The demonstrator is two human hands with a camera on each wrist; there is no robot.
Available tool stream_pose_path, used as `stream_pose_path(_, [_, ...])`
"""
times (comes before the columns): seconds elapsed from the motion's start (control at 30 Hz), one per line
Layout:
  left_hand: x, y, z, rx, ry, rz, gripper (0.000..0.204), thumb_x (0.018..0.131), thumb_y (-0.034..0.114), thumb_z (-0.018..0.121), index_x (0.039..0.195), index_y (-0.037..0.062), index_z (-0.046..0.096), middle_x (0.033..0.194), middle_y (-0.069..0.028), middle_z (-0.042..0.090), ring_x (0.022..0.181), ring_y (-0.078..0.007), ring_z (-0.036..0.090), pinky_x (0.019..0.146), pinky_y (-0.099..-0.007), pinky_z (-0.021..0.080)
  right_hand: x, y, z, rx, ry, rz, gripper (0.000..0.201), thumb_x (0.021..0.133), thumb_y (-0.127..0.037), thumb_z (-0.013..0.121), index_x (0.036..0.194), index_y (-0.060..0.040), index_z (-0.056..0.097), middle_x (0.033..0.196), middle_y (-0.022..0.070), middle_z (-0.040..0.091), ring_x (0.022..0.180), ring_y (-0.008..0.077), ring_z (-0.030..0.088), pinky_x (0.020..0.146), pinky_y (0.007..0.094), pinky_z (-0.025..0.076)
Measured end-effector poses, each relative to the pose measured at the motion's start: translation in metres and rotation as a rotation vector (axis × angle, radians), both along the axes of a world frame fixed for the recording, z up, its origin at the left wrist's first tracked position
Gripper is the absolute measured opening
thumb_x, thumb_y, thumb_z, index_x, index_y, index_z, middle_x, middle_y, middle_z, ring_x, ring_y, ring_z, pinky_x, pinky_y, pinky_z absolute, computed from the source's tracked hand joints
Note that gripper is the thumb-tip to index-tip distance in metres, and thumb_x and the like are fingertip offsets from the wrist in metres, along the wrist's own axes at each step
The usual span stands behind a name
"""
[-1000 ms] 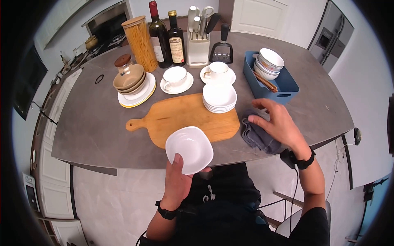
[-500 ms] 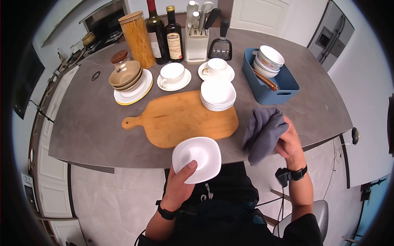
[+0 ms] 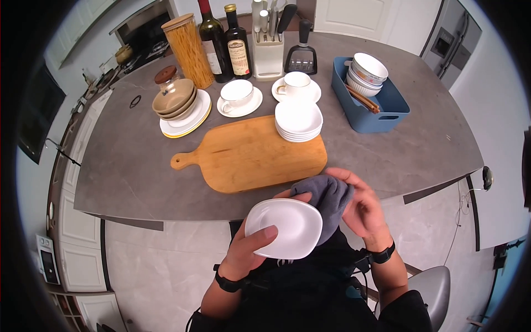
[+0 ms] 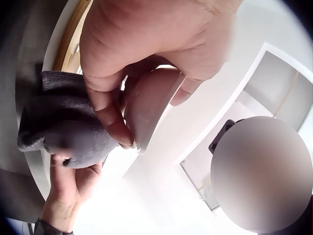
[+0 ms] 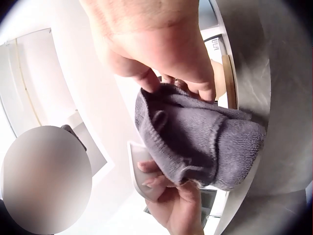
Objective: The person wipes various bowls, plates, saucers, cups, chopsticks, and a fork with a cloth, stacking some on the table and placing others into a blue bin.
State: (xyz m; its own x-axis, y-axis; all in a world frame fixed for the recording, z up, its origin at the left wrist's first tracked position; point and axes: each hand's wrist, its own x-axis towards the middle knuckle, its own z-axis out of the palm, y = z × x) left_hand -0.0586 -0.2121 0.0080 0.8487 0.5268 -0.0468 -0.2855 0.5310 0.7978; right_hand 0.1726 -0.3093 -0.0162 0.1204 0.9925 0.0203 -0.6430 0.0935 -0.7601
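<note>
Over the near table edge my left hand (image 3: pixel 246 252) holds a white rounded-square bowl (image 3: pixel 296 229), thumb inside it and fingers underneath. The bowl tilts, its hollow facing up toward the head camera. Just right of it my right hand (image 3: pixel 364 213) grips a dark grey towel (image 3: pixel 329 199). In the right wrist view the bunched towel (image 5: pixel 195 132) hangs from the thumb and fingers, overlapping my left fingertips beside the bowl. The left wrist view shows the bowl's underside (image 4: pixel 149 105), with the towel close against it.
A wooden cutting board (image 3: pixel 243 157) bears a stack of white bowls (image 3: pixel 298 122). Behind stand two cups on saucers, brown bowls (image 3: pixel 174 99) on plates, bottles, a pasta jar (image 3: pixel 188 50) and a knife block (image 3: pixel 269 58). A blue bin (image 3: pixel 381 119) at right holds bowls and chopsticks.
My right hand has picked the towel up off the table and carried it left to the bowl. My left hand has shifted the bowl slightly right and toward the body.
</note>
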Motion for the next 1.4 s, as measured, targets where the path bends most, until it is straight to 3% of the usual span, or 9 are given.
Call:
stream_pose_path(0.1, [-0.005, 0.003, -0.002, 0.024, -0.019, -0.088, 0.093, 0.085, 0.039, 0.071, 0.153, -0.0085, 0.028, 0.154, -0.019, 0.046, 0.135, -0.0283, 0.053, 0.113, -0.0388, 0.042, 0.006, -0.002, 0.011, 0.018, 0.221, -0.033, 0.061, 0.091, -0.013, 0.069, 0.145, 0.0018, 0.045, 0.138, 0.0191, 0.057, 0.128, 0.0257, 0.056, 0.111, 0.0378, 0.043])
stream_pose_path(0.17, [-0.004, 0.003, 0.001, 0.055, 0.001, -0.128, 0.093, 0.085, 0.039, 0.071, 0.153, -0.0086, 0.029, 0.154, -0.0192, 0.046, 0.135, -0.0284, 0.053, 0.113, -0.0388, 0.042, 0.002, -0.002, 0.017, 0.211, -0.709, -0.152, 0.075, 0.086, -0.02, 0.079, 0.149, -0.0004, 0.042, 0.137, 0.0128, 0.058, 0.128, 0.0212, 0.055, 0.109, 0.0354, 0.043])
stream_pose_path(0.3, [-0.003, -0.003, 0.02, 0.116, 0.074, -0.081, 0.088, 0.078, 0.046, 0.066, 0.141, -0.0132, 0.046, 0.143, -0.0298, 0.053, 0.123, -0.0329, 0.062, 0.107, -0.0417, 0.048, 0.014, -0.017, 0.034, -0.009, -0.967, 0.022, 0.042, 0.082, -0.009, 0.082, 0.12, -0.0015, 0.066, 0.106, 0.0045, 0.068, 0.098, 0.0133, 0.062, 0.09, 0.0286, 0.047])
stream_pose_path(0.63, [0.008, 0.004, -0.015, -0.363, -0.336, -0.127, 0.085, 0.094, 0.057, 0.05, 0.142, -0.0125, 0.043, 0.143, -0.0331, 0.05, 0.11, -0.0414, 0.067, 0.079, -0.0482, 0.06, -0.022, -0.021, -0.007, 0.055, 0.059, 0.171, 0.08, 0.078, -0.02, 0.084, 0.144, 0.0053, 0.045, 0.135, 0.0166, 0.061, 0.127, 0.027, 0.059, 0.109, 0.0403, 0.043])
stream_pose_path(0.87, [0.006, 0.01, -0.025, -0.159, -0.189, -0.053, 0.073, 0.106, 0.06, 0.034, 0.151, 0.003, 0.036, 0.144, -0.0153, 0.053, 0.129, -0.0292, 0.057, 0.099, -0.0467, 0.053, -0.011, -0.027, -0.016, -0.139, -0.009, -0.488, 0.046, 0.097, -0.026, 0.069, 0.129, 0.0067, 0.059, 0.122, 0.0152, 0.069, 0.108, 0.0247, 0.069, 0.094, 0.0365, 0.056])
stream_pose_path(0.97, [0.014, 0.01, -0.025, -0.122, -0.192, -0.139, 0.073, 0.107, 0.06, 0.032, 0.154, 0.0049, 0.032, 0.149, -0.0136, 0.049, 0.133, -0.0263, 0.054, 0.102, -0.0452, 0.051, -0.019, -0.036, 0.015, -0.137, -0.6, -0.717, 0.041, 0.094, -0.02, 0.072, 0.121, 0.0086, 0.064, 0.123, 0.0193, 0.068, 0.112, 0.0289, 0.068, 0.098, 0.0407, 0.054])
stream_pose_path(1.03, [0.025, -0.007, -0.018, -0.123, -0.084, -0.076, 0.07, 0.108, 0.057, 0.032, 0.156, 0.0055, 0.028, 0.152, -0.0124, 0.046, 0.136, -0.0247, 0.05, 0.104, -0.0436, 0.049, -0.029, -0.019, 0.029, 0.453, -1.683, -0.698, 0.043, 0.085, -0.017, 0.073, 0.12, 0.0079, 0.066, 0.123, 0.0216, 0.068, 0.117, 0.0372, 0.066, 0.105, 0.046, 0.049])
stream_pose_path(1.1, [0.03, -0.02, -0.018, -0.061, 0.022, -0.01, 0.068, 0.11, 0.051, 0.029, 0.159, 0.0052, 0.022, 0.162, -0.0095, 0.033, 0.148, -0.0242, 0.035, 0.12, -0.0438, 0.031, -0.043, -0.009, 0.03, 0.434, -1.772, -0.448, 0.053, 0.074, -0.012, 0.076, 0.122, 0.0074, 0.066, 0.129, 0.0232, 0.065, 0.127, 0.0415, 0.059, 0.11, 0.0491, 0.045])
stream_pose_path(1.4, [0.021, -0.012, -0.027, 0.498, 0.088, 0.259, 0.073, 0.108, 0.051, 0.038, 0.157, -0.0009, 0.021, 0.151, -0.0155, 0.038, 0.139, -0.0236, 0.041, 0.115, -0.0364, 0.032, -0.064, -0.018, 0.006, 0.309, -1.211, -0.216, 0.044, 0.089, -0.013, 0.073, 0.125, 0.0096, 0.063, 0.132, 0.0258, 0.063, 0.13, 0.0354, 0.059, 0.115, 0.0498, 0.04])
